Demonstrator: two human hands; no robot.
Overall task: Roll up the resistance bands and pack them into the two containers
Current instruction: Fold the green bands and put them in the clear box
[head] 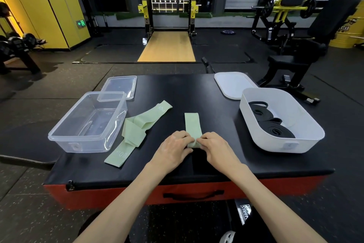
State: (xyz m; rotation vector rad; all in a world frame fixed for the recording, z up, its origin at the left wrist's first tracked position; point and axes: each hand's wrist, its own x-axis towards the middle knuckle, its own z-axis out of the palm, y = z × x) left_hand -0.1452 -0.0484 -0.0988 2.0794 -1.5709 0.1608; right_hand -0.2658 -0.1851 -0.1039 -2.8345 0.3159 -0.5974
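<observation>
A pale green resistance band [192, 124] lies flat on the black padded box, running away from me. Its near end is curled into a small roll, which my left hand [174, 149] and my right hand [215, 149] pinch from either side with their fingertips. Two more green bands [136, 130] lie loose and crossed to the left, beside the clear plastic container [65, 131], which holds nothing. On the right, the white container [307, 124] holds rolled black bands [273, 126].
A clear lid [120, 85] leans behind the clear container. A white lid [232, 85] lies behind the white one. The padded box top [197, 93] has red sides. Gym racks, a bench and dumbbells stand on the dark floor beyond.
</observation>
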